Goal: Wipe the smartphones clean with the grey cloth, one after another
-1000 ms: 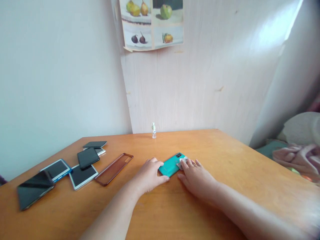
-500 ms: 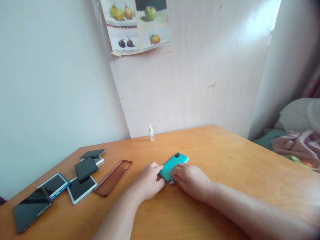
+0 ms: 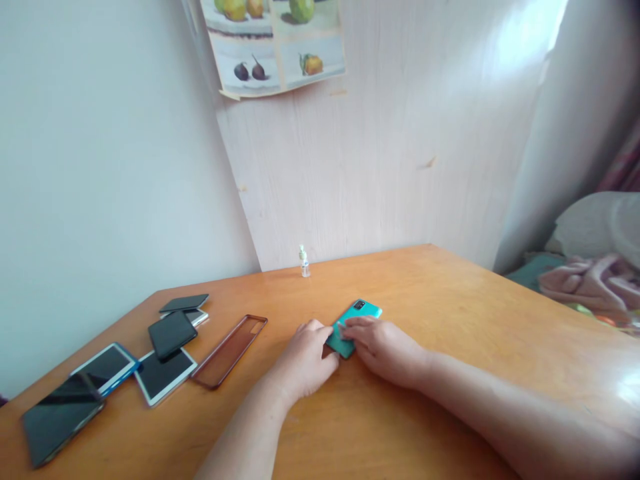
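A teal smartphone (image 3: 369,310) lies back side up on the wooden table, its dark camera block at the far end. My left hand (image 3: 309,360) grips the phone's near left corner between thumb and fingers. Under the fingers of my right hand (image 3: 387,347) is a small pale cloth (image 3: 342,331), pressed against the phone's back; most of the cloth is covered by the hand. Left of my hands rests an empty, clear reddish-brown phone case (image 3: 231,353), with a camera cutout at its far end.
Several phones and tablets overlap at the left, among them a black phone (image 3: 173,335), a white-framed device (image 3: 165,377), a blue-edged one (image 3: 105,369) and a large dark tablet (image 3: 63,420). A small spray bottle (image 3: 305,263) stands near the table's back edge, by the wall.
My right hand has slid the cloth from the phone's near end up onto its back. My left hand keeps its hold at the corner. The view has tilted slightly downward.
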### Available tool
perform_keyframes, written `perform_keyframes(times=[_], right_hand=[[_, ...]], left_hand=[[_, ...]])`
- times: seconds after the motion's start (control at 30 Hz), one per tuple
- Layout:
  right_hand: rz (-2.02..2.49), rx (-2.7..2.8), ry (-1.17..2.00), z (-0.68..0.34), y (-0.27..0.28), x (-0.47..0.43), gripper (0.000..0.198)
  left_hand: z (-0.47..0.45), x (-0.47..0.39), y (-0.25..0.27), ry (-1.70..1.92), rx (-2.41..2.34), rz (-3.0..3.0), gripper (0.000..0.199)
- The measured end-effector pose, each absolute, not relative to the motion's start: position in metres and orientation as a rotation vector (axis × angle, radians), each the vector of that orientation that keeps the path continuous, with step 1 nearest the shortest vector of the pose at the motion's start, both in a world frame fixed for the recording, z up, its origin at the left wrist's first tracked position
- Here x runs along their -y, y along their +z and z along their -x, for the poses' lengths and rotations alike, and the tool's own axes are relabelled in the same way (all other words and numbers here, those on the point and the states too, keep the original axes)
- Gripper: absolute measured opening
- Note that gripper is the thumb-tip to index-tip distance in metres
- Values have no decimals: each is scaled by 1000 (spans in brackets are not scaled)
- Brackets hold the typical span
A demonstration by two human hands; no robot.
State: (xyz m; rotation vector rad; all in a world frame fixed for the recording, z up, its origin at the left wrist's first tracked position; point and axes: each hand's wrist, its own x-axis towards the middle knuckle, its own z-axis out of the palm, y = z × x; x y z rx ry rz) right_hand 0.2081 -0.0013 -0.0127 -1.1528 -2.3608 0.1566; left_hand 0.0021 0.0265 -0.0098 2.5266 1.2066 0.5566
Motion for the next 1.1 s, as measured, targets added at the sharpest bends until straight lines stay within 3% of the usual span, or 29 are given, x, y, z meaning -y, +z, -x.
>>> perform_keyframes(times=[0.13,0.37,0.63,0.9,1.1], right_hand=[[1001,2533,229,-198,-7,17,43],[1606,2312,59,-236,-19,-20,50],[1042,2540,349,-202,0,18,45],[1655,2232,122,-239,-25,-25,52],[1200,2499,269,-202,-11,17,52]], left_hand=[[-1,-28,-10,567,-1213,-2509,21],[-2,-29,-11,598,-1216,-2500,27],[-3,-27,-7,517,-1278,-2455,27],[-4,-27,-11,552,-1293,-2478,28],[-3,-26,-10,569,-1251,-2494,24]])
